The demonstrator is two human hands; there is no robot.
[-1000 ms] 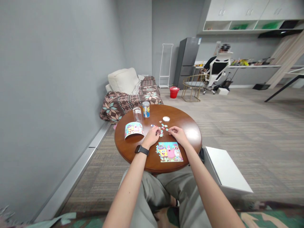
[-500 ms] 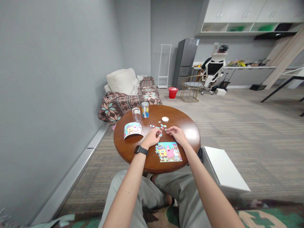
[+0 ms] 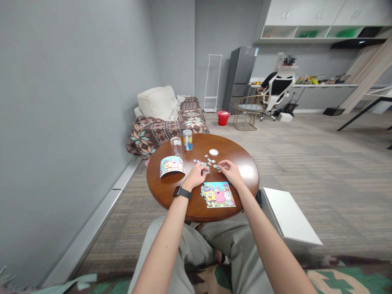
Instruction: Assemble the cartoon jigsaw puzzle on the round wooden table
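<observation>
On the round brown table, my left hand (image 3: 197,175), with a dark watch on its wrist, has curled fingers closed on a small light-blue jigsaw piece (image 3: 207,171). Across from it, my right hand (image 3: 229,170) pinches at another jigsaw piece (image 3: 216,166), partly covered by the fingertips. Several loose pieces (image 3: 210,161) lie scattered just beyond both hands. Nearer to me is the joined jigsaw puzzle (image 3: 219,194) with colourful cartoon figures; its left edge is uneven with tabs. A curved picture sheet (image 3: 172,166) of the same figures stands to the left.
Behind the sheet are a clear glass (image 3: 176,148) and a cartoon-printed tin (image 3: 188,141). A round lid (image 3: 213,152) lies beyond the pieces on the table (image 3: 171,200). A white box (image 3: 290,214) stands at the right. Farther off, a person (image 3: 271,83) sits in an office chair.
My right hand has shifted slightly to the right, with its fingertips at a piece. My left hand stays nearly in place, fingers still curled over a piece. The view has tilted slightly.
</observation>
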